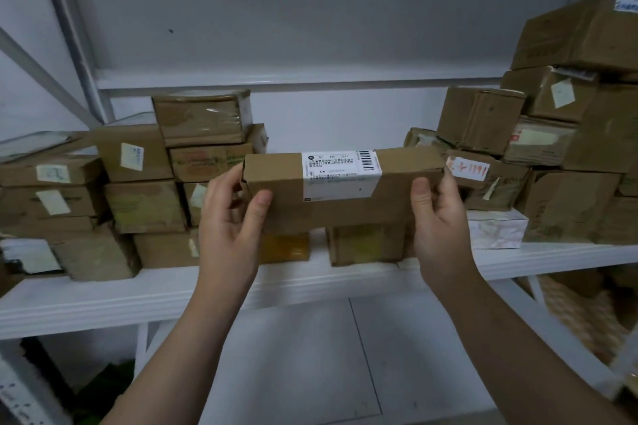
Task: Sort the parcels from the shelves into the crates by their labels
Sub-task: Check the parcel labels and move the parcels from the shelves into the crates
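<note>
Several brown cardboard boxes (138, 183) sat stacked at the left end of a white shelf (103, 300). Most were wrapped in clear tape and carried small pale stickers too blurred to read. Just right of that stack, the left hand (231, 217) gripped the left end of a long cardboard parcel (276, 179). Its thumb lay pressed on the front face and its fingers curled round the end, mostly out of sight behind.

The parcel was held level in the air in front of the shelf, in the gap between the two stacks as the head camera saw it. A white printed label (340, 171) with a barcode wrapped over the parcel's top edge and down its front face, near the middle. The print was too small to make out.

The right hand (438, 217) held the parcel's right end in the same way, with the thumb flat on the front face and the fingers wrapped behind. Beyond it on the shelf lay a box with a sticker bearing red handwriting (467, 167). Lower down sat a small white-wrapped packet (493, 229). Farther right, a taller pile of boxes (569, 148) rose higher than the left stack.
</note>
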The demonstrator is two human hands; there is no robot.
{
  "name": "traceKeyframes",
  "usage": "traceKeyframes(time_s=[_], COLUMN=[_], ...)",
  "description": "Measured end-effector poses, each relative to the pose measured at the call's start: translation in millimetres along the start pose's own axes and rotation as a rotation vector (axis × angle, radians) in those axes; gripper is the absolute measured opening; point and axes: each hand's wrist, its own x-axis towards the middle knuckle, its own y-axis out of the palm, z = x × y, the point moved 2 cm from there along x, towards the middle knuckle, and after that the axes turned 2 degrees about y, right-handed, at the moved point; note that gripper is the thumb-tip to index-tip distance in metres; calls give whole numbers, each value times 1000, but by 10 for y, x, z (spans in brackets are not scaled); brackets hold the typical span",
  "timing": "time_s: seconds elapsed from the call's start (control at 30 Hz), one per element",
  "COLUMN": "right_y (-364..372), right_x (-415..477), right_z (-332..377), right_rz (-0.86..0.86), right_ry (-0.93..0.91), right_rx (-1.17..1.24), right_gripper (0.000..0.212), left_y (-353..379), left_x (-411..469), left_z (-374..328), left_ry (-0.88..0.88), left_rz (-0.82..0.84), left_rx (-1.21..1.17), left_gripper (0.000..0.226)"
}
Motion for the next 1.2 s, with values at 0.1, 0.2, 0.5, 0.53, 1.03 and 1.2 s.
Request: traceKeyframes(time_s=[0.1,0.2,0.5,0.53,1.03,1.2], right_y=[287,675,1675,1748,3457,3652], right_x=[-161,-323,-867,-907,-555,-486], right_z=[66,169,503,541,1077,912], right_rz=[-99,-104,-359,-363,275,370], right_ry=[40,285,372,356,77,-106], right_rx=[84,423,448,468,29,-505], right_gripper=[33,36,71,64,35,46], left_y=[-339,-698,-1717,-1835,-2967,-3056], left_x=[-21,-53,-61,-33,899,1235], left_z=[-2,6,165,192,522,790], left_ry=[76,260,631,676,694,441], left_rz=[42,104,317,315,279,263], left_rx=[53,144,453,487,842,905], left_gripper=[42,57,32,32,38,38])
